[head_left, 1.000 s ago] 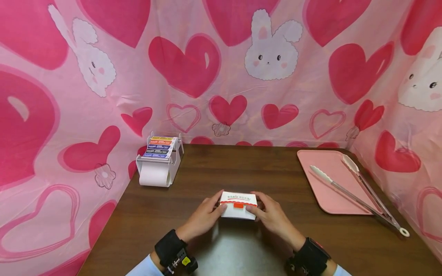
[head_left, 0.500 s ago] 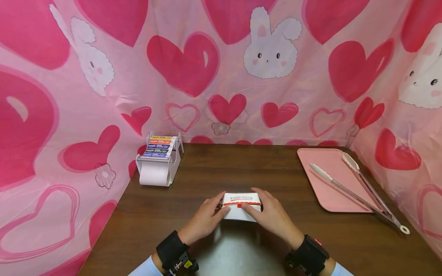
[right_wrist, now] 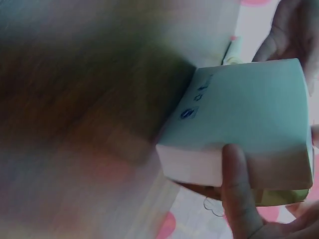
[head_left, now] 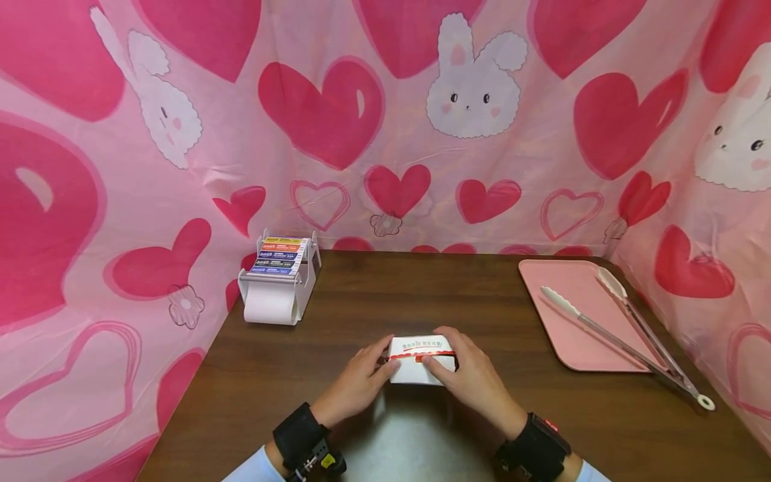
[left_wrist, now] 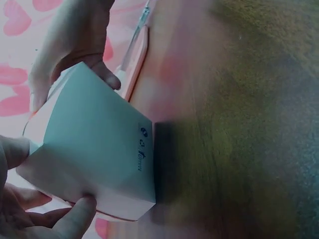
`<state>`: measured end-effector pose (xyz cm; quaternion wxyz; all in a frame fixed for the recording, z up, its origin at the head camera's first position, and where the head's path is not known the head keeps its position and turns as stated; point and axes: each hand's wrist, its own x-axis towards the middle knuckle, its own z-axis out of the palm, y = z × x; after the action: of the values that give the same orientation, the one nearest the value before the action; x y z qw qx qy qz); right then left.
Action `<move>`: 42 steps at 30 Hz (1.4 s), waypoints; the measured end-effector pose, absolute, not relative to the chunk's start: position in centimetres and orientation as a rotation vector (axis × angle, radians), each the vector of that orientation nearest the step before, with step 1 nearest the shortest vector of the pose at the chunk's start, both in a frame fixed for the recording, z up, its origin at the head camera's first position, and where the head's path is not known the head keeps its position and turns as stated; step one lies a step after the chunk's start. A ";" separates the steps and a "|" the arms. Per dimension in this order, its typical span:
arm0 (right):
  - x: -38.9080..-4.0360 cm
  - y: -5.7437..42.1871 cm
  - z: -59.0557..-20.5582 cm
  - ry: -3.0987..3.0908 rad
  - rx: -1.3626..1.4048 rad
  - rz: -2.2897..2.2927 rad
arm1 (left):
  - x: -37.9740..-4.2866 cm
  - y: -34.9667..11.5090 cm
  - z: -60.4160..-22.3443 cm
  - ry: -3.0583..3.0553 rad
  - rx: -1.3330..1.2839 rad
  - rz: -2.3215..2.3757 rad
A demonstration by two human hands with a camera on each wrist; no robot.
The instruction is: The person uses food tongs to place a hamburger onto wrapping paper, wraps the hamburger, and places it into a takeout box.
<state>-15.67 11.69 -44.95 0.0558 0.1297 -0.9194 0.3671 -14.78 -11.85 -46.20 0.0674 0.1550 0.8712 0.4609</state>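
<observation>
A small white carton (head_left: 414, 375) with green lettering and a red scalloped lid edge stands on the dark wooden table. My left hand (head_left: 354, 383) grips its left side, thumb at the front edge of the lid. On the opposite side my right hand (head_left: 476, 378) holds the carton, its thumb pressing by the red tab (head_left: 418, 359), which it partly covers. The left wrist view shows the plain front wall of the carton (left_wrist: 99, 129) with small printed marks. In the right wrist view the right thumb (right_wrist: 237, 174) lies against a side wall. The carton's contents are hidden.
A white label dispenser (head_left: 271, 304) with coloured label strips stands at the back left. At the right lies a pink tray (head_left: 572, 348) with long metal tongs (head_left: 620, 343) across it, their handle end past its edge. Pink heart-patterned cloth (head_left: 337, 27) surrounds the table.
Over the first half second the carton and both hands shifted slightly right, and the right thumb moved left onto the red tab. Since then the hands have barely moved.
</observation>
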 end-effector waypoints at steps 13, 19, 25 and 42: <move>-16.1 11.8 -45.5 -2.839 0.322 1.315 | -15.3 -11.1 -45.3 2.847 0.626 1.035; -15.9 11.9 -45.4 -2.837 0.357 1.294 | -15.5 -10.9 -45.0 2.849 0.700 0.943; -15.8 11.7 -45.0 -2.884 0.346 1.259 | -15.5 -11.0 -44.9 2.875 0.770 0.949; -15.9 10.8 -44.7 -2.810 0.446 0.776 | -15.8 -11.1 -44.8 2.874 0.842 0.914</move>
<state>-15.87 10.80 -44.69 0.0960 0.1505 -0.9484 0.2620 -15.80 -11.08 -44.76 0.0054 0.2688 0.9179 0.2919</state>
